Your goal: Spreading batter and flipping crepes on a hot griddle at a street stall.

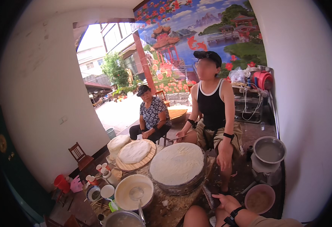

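My right hand is low at the right, above my knees, with a dark band on the wrist. Its fingers are close to a long, flat, dark strip beside the table edge; whether they grip it cannot be told. My left hand is out of view. Before me, a round griddle is covered by a thin pale sheet of dough or batter. Left of it, flattened dough lies on a round slatted board. A metal ladle rests in a wide bowl of pale batter.
A metal pot stands at the near table edge; cups and a patterned bowl are at the left. Two people sit across, one with a thin stick in hand. Basins of liquid are at the right, a small chair left.
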Available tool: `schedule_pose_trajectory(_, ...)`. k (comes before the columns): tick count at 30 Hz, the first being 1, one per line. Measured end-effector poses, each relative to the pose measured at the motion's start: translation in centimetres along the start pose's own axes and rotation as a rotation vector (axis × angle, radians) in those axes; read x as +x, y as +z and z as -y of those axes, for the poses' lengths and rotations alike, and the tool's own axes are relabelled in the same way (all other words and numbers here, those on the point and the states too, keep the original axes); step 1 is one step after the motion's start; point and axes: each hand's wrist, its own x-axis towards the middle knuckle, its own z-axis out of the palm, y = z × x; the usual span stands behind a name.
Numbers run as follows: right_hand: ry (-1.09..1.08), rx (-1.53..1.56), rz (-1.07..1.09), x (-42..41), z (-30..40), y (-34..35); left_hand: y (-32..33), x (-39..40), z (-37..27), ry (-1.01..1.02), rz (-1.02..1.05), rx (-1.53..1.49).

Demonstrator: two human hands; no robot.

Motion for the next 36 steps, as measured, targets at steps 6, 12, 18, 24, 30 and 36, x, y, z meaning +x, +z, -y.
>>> schedule_pose_trajectory(6,0.057,0.139,0.319,8.3,-3.8,-5.4,1.0,-2.0,-1.3,0.008,-0.003,-0.034)
schedule_pose_trajectory(12,0.079,0.163,0.394,8.9,-4.2,-6.0,1.4,-2.6,-1.9,0.013,-0.006,-0.05)
schedule_pose_trajectory(18,0.062,0.136,0.312,7.4,-3.5,-4.8,1.6,-2.9,-2.1,0.016,-0.011,-0.066)
schedule_pose_trajectory(24,0.076,0.159,0.342,8.4,-3.8,-5.4,1.8,-3.2,-2.4,0.021,-0.01,-0.071)
schedule_pose_trajectory(30,0.054,0.13,0.349,8.9,-4.0,-5.7,2.1,-3.4,-2.6,0.027,-0.017,-0.079)
schedule_pose_trajectory(36,0.05,0.131,0.308,8.4,-4.1,-5.6,2.1,-4.1,-2.4,0.036,-0.022,-0.088)
